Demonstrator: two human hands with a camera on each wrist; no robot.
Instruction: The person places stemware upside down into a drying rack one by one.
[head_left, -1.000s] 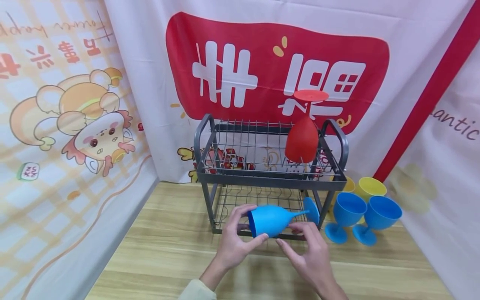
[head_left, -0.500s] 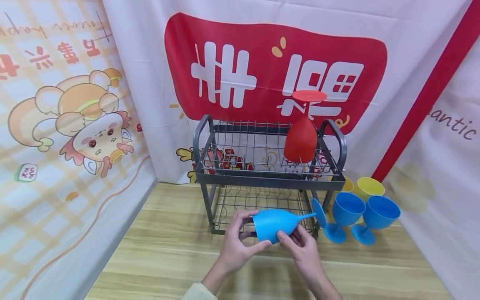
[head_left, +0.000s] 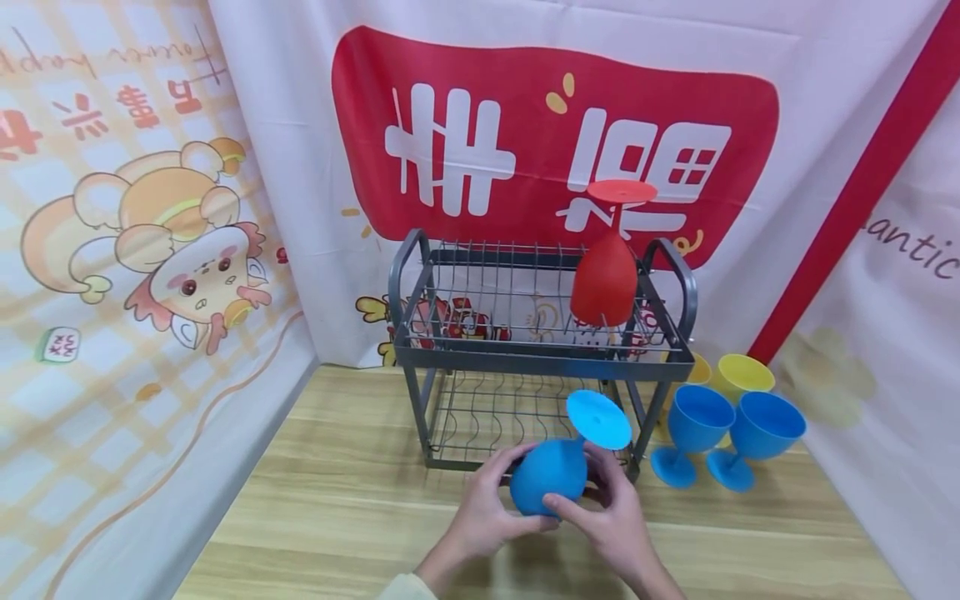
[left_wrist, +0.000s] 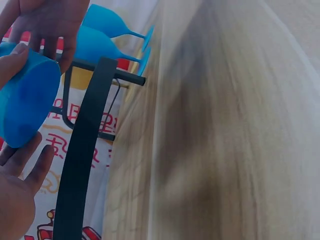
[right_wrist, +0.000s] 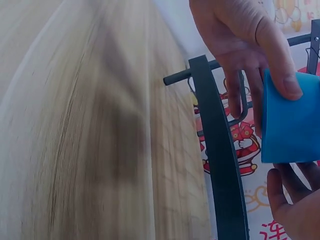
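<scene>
Both hands hold a blue plastic goblet in front of the rack, its round foot raised and leaning right, its mouth turned downward. My left hand grips the bowl from the left, with the thumb low on the near side. From the right, my right hand holds it, thumb on the front of the bowl and fingers behind, partly hidden. In the left wrist view the goblet's open mouth faces the camera. The right wrist view has the left thumb lying on the blue bowl.
A dark two-tier wire rack stands behind the hands. On its top tier, at the right, a red goblet rests upside down. Beside the rack stand two upright blue goblets, with yellow goblets behind them. Below lies a wooden table.
The blue goblet has turned from lying sideways to mouth down, foot swinging upward and nearer the viewer. The right hand moved from beneath the stem to grip the bowl; both hands sit slightly lower.
</scene>
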